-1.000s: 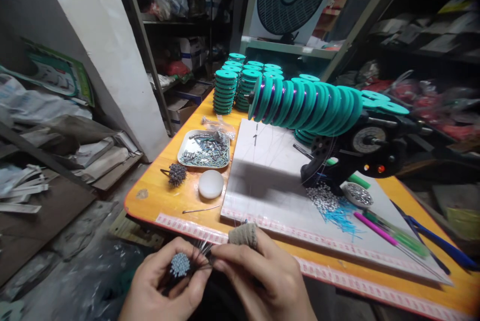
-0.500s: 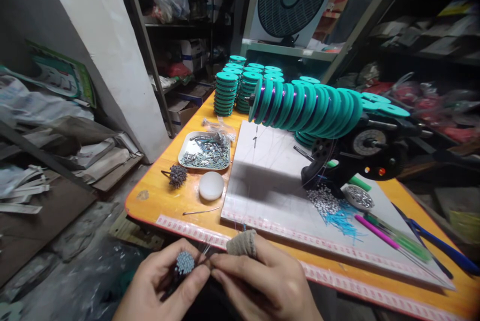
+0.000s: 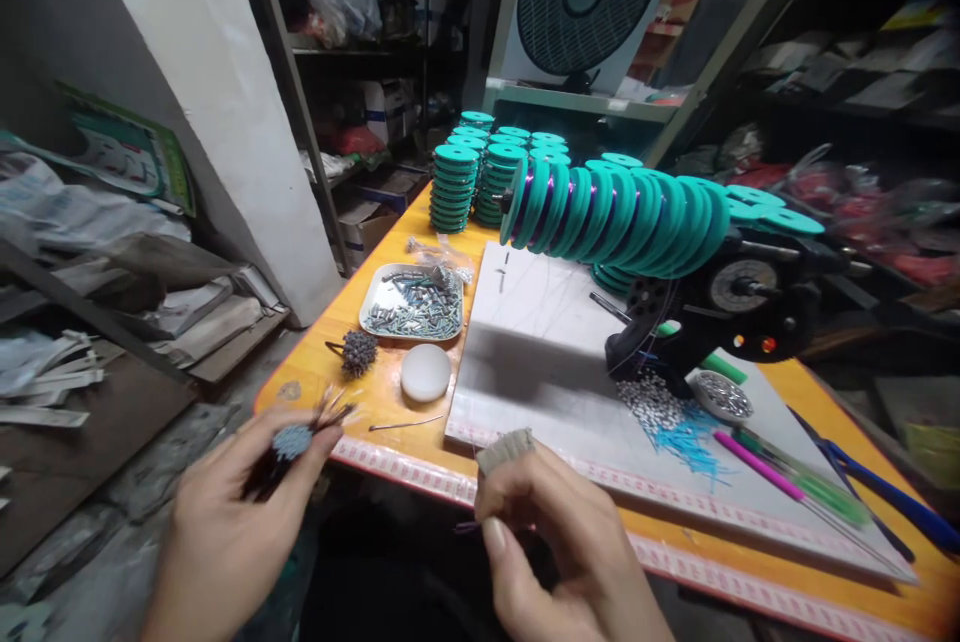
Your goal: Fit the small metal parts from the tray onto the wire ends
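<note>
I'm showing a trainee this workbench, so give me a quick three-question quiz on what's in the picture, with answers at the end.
1. Multiple choice: what does the left hand hold? (A) the magenta-handled tool (B) a bundle with blue-grey ends (C) the fan
2. True or false: the round white object rests on the yellow tabletop, beside the pale board rather than on it.
3. Short answer: which hand wears a fabric-like finger wrap?

Key: 1. B. 2. True. 3. The right hand.
</note>
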Action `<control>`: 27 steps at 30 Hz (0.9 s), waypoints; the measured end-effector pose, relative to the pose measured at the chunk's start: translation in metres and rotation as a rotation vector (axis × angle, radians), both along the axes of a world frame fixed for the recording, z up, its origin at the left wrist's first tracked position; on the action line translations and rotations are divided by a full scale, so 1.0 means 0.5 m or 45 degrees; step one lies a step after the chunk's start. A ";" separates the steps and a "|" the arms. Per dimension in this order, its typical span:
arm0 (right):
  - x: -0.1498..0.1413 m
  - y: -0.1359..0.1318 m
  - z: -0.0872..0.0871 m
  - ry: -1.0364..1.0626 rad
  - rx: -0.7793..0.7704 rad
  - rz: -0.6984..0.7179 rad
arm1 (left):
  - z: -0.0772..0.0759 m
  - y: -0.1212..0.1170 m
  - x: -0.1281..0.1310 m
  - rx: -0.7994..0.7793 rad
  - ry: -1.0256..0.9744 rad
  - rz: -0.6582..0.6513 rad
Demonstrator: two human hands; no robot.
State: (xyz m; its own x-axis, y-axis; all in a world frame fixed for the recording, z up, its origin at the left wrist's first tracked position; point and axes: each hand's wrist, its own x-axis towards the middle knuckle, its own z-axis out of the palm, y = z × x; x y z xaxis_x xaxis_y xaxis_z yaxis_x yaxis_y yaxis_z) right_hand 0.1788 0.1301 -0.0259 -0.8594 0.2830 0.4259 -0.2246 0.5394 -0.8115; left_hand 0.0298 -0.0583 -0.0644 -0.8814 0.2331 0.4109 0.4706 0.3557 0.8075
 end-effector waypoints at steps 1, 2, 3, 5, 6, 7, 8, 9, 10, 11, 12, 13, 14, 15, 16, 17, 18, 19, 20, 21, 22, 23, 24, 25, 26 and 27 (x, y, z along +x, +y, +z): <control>-0.002 -0.001 -0.001 -0.034 -0.046 0.014 | -0.004 0.008 -0.012 -0.095 0.120 -0.057; -0.004 -0.001 -0.004 -0.073 -0.085 0.036 | -0.007 0.016 -0.022 -0.195 0.211 -0.129; -0.007 -0.002 -0.007 -0.113 -0.108 0.063 | -0.011 0.023 -0.031 -0.277 0.262 -0.192; -0.010 -0.002 -0.012 -0.176 -0.091 0.112 | -0.016 0.032 -0.040 -0.373 0.248 -0.263; -0.011 -0.001 -0.014 -0.190 -0.062 0.127 | -0.017 0.032 -0.041 -0.394 0.193 -0.275; -0.011 0.000 -0.015 -0.192 -0.033 0.137 | -0.017 0.030 -0.041 -0.405 0.106 -0.282; -0.010 0.000 -0.016 -0.188 -0.012 0.139 | -0.016 0.027 -0.039 -0.393 -0.012 -0.289; -0.010 0.000 -0.017 -0.176 -0.001 0.141 | -0.015 0.021 -0.037 -0.354 -0.150 -0.305; -0.009 0.000 -0.018 -0.168 -0.006 0.140 | -0.012 0.016 -0.034 -0.288 -0.286 -0.314; -0.009 0.000 -0.019 -0.172 -0.022 0.140 | -0.011 0.010 -0.031 -0.202 -0.394 -0.312; -0.010 -0.002 -0.020 -0.181 -0.047 0.135 | -0.009 0.006 -0.028 -0.115 -0.465 -0.305; -0.011 -0.004 -0.021 -0.192 -0.072 0.128 | -0.009 0.002 -0.025 -0.034 -0.507 -0.293; -0.013 -0.006 -0.023 -0.199 -0.094 0.118 | -0.009 0.001 -0.021 0.040 -0.535 -0.272; -0.016 -0.009 -0.024 -0.193 -0.109 0.109 | -0.010 0.001 -0.016 0.108 -0.558 -0.245; -0.020 -0.012 -0.026 -0.177 -0.119 0.101 | -0.012 0.002 -0.010 0.183 -0.584 -0.206; -0.023 -0.015 -0.027 -0.142 -0.123 0.095 | -0.013 0.005 -0.001 0.257 -0.618 -0.173; -0.027 -0.019 -0.028 -0.104 -0.124 0.080 | -0.013 0.010 0.009 0.321 -0.654 -0.159; -0.030 -0.022 -0.029 -0.063 -0.121 0.058 | -0.013 0.015 0.023 0.373 -0.683 -0.176; -0.034 -0.025 -0.029 -0.028 -0.123 0.025 | -0.010 0.022 0.038 0.409 -0.716 -0.227; -0.037 -0.028 -0.029 0.004 -0.124 -0.015 | -0.006 0.029 0.054 0.432 -0.754 -0.295; -0.039 -0.031 -0.029 0.034 -0.125 -0.054 | 0.000 0.038 0.071 0.460 -0.795 -0.357; -0.042 -0.034 -0.028 0.062 -0.133 -0.080 | 0.006 0.047 0.089 0.488 -0.860 -0.394; -0.044 -0.036 -0.028 0.086 -0.158 -0.087 | 0.013 0.056 0.105 0.525 -0.929 -0.388; -0.045 -0.038 -0.029 0.107 -0.205 -0.072 | 0.019 0.064 0.119 0.555 -0.985 -0.370; -0.046 -0.039 -0.030 0.112 -0.269 -0.041 | 0.025 0.071 0.131 0.556 -1.024 -0.351; -0.046 -0.041 -0.032 0.098 -0.348 0.008 | 0.029 0.077 0.141 0.531 -1.042 -0.334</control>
